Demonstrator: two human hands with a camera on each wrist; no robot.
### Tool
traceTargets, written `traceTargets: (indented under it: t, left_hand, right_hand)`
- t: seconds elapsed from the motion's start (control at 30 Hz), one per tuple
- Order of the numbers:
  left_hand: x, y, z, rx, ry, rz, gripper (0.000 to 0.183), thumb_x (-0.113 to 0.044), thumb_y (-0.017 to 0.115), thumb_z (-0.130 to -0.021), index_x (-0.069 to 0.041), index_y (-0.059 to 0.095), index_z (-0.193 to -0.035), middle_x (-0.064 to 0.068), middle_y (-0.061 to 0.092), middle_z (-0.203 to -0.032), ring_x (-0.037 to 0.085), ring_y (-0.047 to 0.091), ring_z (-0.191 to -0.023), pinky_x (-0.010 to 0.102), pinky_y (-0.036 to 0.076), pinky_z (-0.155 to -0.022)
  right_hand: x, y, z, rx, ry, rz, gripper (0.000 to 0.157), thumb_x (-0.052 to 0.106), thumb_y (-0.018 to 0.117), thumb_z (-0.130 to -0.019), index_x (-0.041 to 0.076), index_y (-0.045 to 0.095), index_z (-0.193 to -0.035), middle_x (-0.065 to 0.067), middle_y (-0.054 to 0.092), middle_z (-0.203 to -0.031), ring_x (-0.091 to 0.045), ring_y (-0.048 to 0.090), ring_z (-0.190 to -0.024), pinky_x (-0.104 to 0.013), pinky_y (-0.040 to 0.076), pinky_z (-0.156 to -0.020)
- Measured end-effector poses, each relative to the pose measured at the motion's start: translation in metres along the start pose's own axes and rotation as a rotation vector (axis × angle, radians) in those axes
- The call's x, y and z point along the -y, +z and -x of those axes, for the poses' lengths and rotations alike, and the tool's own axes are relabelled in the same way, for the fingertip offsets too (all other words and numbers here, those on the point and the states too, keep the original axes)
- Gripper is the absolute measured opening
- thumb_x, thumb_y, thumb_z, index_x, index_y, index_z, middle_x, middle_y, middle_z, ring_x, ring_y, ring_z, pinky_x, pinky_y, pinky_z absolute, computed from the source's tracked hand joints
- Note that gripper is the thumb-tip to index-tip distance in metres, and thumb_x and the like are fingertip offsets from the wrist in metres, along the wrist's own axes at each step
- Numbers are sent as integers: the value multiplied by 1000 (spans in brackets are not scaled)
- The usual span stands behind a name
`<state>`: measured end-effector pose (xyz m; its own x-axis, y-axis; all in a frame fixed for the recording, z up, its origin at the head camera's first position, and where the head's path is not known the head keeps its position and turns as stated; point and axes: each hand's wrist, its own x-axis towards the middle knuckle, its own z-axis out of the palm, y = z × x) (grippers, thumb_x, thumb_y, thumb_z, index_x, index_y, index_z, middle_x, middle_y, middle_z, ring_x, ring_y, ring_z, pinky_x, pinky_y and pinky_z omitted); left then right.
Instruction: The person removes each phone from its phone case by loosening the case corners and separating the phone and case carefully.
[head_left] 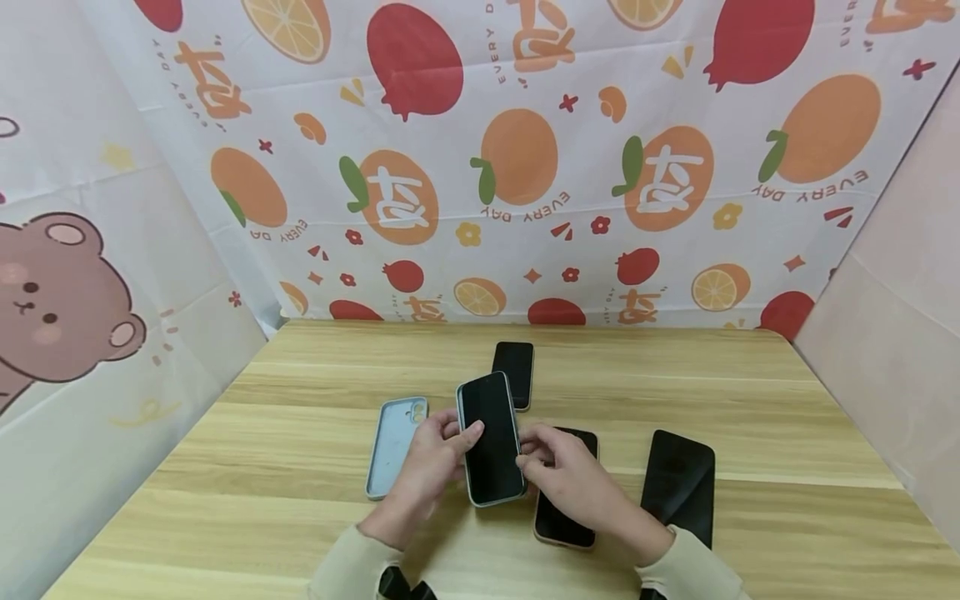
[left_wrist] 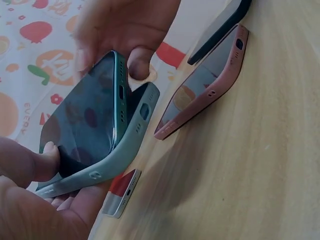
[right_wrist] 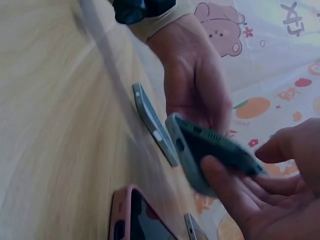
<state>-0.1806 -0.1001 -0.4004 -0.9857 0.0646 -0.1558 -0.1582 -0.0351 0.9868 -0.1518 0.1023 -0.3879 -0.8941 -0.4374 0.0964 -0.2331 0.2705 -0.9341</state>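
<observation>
A phone (head_left: 491, 437) with a black screen and green frame is held up over the table, sitting at a slant in a pale blue-green phone case (left_wrist: 117, 155). Along one long side the phone stands out of the case, leaving a gap at the bottom end. My left hand (head_left: 429, 460) grips phone and case from the left, thumb lying on the screen. On the other side, my right hand (head_left: 566, 477) has curled fingers at the case's edge; in the right wrist view a fingertip (right_wrist: 214, 170) presses at the case wall beside the gap.
A light blue empty case (head_left: 390, 446) lies left of the hands. Under the right hand is a phone in a pink case (head_left: 564, 523). Another phone (head_left: 516, 360) lies behind, and a larger dark phone (head_left: 681, 479) to the right. Fruit-print cloth (head_left: 517, 250) hangs behind the wooden table (head_left: 787, 467).
</observation>
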Motion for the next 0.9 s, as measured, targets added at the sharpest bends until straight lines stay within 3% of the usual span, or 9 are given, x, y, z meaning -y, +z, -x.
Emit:
traceTargets:
  t: [0.1, 0.2, 0.4, 0.6, 0.9]
  left_hand:
    - [0, 0, 0, -10, 1, 0, 37, -15, 64, -97, 3, 51, -127, 13, 68, -109, 19, 70, -88, 42, 61, -74]
    - [-1, -1, 1, 1, 2, 0, 38, -15, 63, -98, 2, 50, -130, 17, 67, -114, 21, 70, -91, 43, 61, -77]
    - [-6, -6, 4, 57, 20, -90, 42, -11, 57, -99, 0, 48, -139, 20, 64, -126, 23, 68, -98, 39, 61, -74]
    - [-9, -11, 5, 99, 26, -140, 51, -14, 60, -97, -6, 45, -145, 21, 58, -131, 24, 64, -103, 40, 61, -72]
    - [-10, -22, 5, 44, 50, -179, 55, -10, 59, -98, 1, 38, -147, 24, 54, -134, 25, 65, -102, 41, 61, -74]
  right_hand:
    - [0, 0, -1, 43, 24, -60, 31, 12, 57, -98, -4, 53, -125, -13, 69, -107, -8, 62, -82, -22, 54, -74]
    - [-1, -2, -1, 57, 43, -119, 32, 8, 57, -98, -6, 50, -126, -16, 69, -110, -7, 63, -82, -25, 57, -72]
    - [-8, -10, -1, 58, 53, -184, 37, 7, 56, -98, -10, 48, -130, -23, 67, -118, -14, 69, -95, -36, 61, -77]
    - [-11, -15, -1, 38, 87, -189, 41, 8, 57, -98, -9, 47, -135, -22, 67, -121, -20, 70, -99, -34, 61, -79]
    - [-17, -32, -2, 14, 92, -292, 40, 7, 53, -101, -11, 44, -135, -27, 62, -124, -23, 69, -99, -38, 61, -82]
